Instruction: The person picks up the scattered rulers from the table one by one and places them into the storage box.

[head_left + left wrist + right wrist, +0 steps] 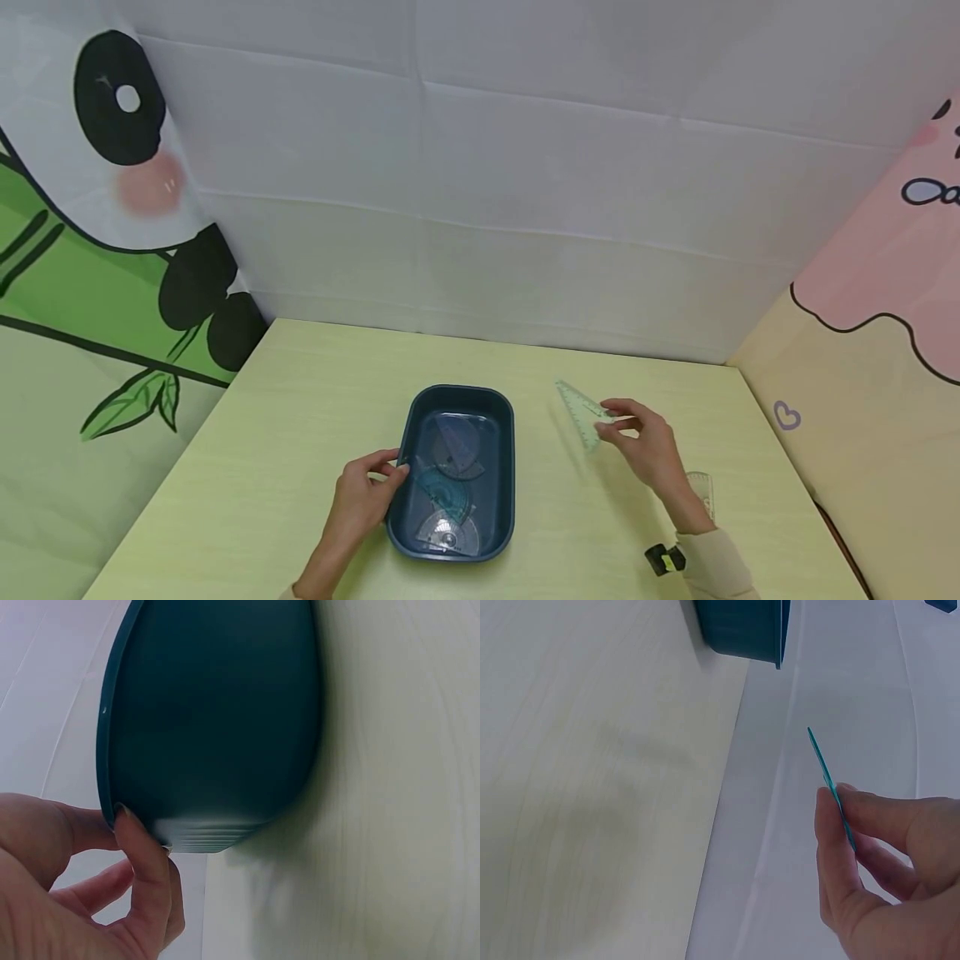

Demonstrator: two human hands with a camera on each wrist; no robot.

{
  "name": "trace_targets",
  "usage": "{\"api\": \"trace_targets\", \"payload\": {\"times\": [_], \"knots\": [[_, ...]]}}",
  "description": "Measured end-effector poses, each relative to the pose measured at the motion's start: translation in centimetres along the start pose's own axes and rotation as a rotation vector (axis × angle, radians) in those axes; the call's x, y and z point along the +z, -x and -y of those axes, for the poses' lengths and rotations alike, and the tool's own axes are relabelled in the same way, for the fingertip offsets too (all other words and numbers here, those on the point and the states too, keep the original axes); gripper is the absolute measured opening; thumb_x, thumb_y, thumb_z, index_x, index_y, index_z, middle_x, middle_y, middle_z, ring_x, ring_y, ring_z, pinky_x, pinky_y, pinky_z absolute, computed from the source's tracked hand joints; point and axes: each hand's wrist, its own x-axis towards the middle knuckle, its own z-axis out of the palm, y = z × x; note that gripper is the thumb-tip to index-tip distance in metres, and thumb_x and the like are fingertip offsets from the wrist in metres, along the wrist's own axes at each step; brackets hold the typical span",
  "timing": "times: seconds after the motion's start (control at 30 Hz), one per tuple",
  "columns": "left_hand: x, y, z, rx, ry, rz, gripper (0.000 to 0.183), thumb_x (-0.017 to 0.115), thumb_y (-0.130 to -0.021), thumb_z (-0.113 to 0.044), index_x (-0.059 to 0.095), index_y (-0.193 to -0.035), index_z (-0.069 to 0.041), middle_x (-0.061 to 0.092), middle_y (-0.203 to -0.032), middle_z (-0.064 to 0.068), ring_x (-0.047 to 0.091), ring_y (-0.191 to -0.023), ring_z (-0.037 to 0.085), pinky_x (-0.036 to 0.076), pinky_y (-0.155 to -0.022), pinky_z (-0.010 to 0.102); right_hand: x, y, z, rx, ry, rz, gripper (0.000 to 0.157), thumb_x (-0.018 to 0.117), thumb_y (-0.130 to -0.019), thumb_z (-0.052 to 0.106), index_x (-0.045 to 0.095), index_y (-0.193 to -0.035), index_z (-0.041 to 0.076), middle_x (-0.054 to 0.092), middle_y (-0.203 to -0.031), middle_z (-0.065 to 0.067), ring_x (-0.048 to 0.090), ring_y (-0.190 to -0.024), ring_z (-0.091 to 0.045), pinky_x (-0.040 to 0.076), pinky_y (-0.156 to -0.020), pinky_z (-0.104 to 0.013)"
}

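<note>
My left hand (363, 493) pinches the left rim of a dark blue rectangular tray (501, 467) between thumb and fingers; the left wrist view shows the same grip from the side. Inside the tray lie a clear protractor (450, 533), a teal drawing tool (447, 492) with a curved edge, and a bluish clear triangular piece (459, 437) over another rounded one. Right of the tray, my right hand (647, 442) pinches a pale green set square (581, 412) by one corner, above the table. The right wrist view shows the set square (826, 774) edge-on.
A clear ruler (702, 492) lies on the pale yellow table (322, 367), partly hidden behind the right wrist. A black object with a yellow patch (665, 560) is by the right sleeve. Fabric walls with cartoon prints stand at the back and sides.
</note>
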Motion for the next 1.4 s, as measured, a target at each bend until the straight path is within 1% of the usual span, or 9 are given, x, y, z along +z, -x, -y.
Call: {"api": "trace_targets", "payload": {"times": [0.17,0.3,0.6,0.87,1.03,1.2,1.3,1.4], "knots": [[0.0,0.0,0.0,0.010,0.000,-0.003,0.031,0.072,-0.093,-0.009,0.071,-0.120,0.006,0.065,-0.084,0.007,0.064,-0.064,0.019,0.046,-0.049,0.027,0.4,0.0,0.5,-0.021,-0.008,0.002,0.034,0.080,-0.090,0.012,0.071,-0.122,0.006,0.069,-0.117,-0.015,0.069,-0.102,-0.031,0.054,-0.072,-0.025],[0.0,0.0,0.0,0.000,0.002,-0.004,0.030,0.072,-0.093,-0.008,0.072,-0.120,0.005,0.065,-0.085,0.007,0.064,-0.064,0.019,0.047,-0.049,0.027,0.7,0.1,0.9,-0.036,-0.015,0.008,0.034,0.081,-0.089,0.012,0.072,-0.121,0.007,0.069,-0.117,-0.014,0.069,-0.101,-0.030,0.054,-0.071,-0.026],[0.1,-0.1,0.1,-0.005,0.006,-0.002,0.030,0.072,-0.093,-0.008,0.072,-0.120,0.004,0.065,-0.084,0.007,0.063,-0.064,0.019,0.047,-0.050,0.027,1.6,0.3,1.6,-0.024,-0.051,0.037,0.033,0.081,-0.089,0.010,0.072,-0.121,0.008,0.069,-0.116,-0.012,0.068,-0.101,-0.028,0.054,-0.071,-0.025],[0.1,0.0,0.0,-0.005,0.006,-0.001,0.030,0.072,-0.093,-0.008,0.072,-0.120,0.004,0.065,-0.084,0.007,0.064,-0.064,0.020,0.047,-0.050,0.027,2.5,0.8,2.4,-0.055,-0.069,0.065,0.034,0.081,-0.088,0.008,0.072,-0.120,0.008,0.070,-0.115,-0.013,0.069,-0.099,-0.026,0.055,-0.071,-0.026],[0.1,0.0,0.0,-0.006,0.005,-0.003,0.030,0.072,-0.093,-0.008,0.072,-0.120,0.005,0.065,-0.084,0.007,0.064,-0.064,0.020,0.047,-0.050,0.027,3.1,1.0,2.9,-0.068,-0.073,0.082,0.034,0.081,-0.087,0.006,0.072,-0.121,0.008,0.071,-0.115,-0.011,0.069,-0.096,-0.024,0.055,-0.072,-0.026],[0.1,0.0,0.0,-0.009,0.003,-0.001,0.030,0.072,-0.093,-0.008,0.072,-0.120,0.004,0.065,-0.084,0.007,0.064,-0.064,0.019,0.047,-0.050,0.027,3.7,1.1,3.4,-0.071,-0.087,0.093,0.035,0.081,-0.087,0.005,0.072,-0.120,0.008,0.070,-0.115,-0.012,0.070,-0.094,-0.022,0.056,-0.072,-0.025],[0.1,0.0,0.0,-0.009,0.002,0.000,0.030,0.072,-0.093,-0.008,0.072,-0.120,0.004,0.065,-0.084,0.007,0.064,-0.064,0.020,0.047,-0.050,0.027,4.1,1.1,3.7,-0.075,-0.093,0.098,0.034,0.082,-0.086,0.005,0.073,-0.119,0.009,0.071,-0.113,-0.010,0.070,-0.092,-0.020,0.056,-0.072,-0.025],[0.2,0.0,0.0,-0.011,0.003,0.000,0.030,0.072,-0.093,-0.008,0.072,-0.120,0.004,0.065,-0.084,0.007,0.064,-0.064,0.020,0.047,-0.050,0.027,4.4,1.2,4.0,-0.087,-0.108,0.107,0.035,0.082,-0.085,0.003,0.073,-0.119,0.008,0.070,-0.112,-0.010,0.069,-0.090,-0.020,0.057,-0.074,-0.024]]}}
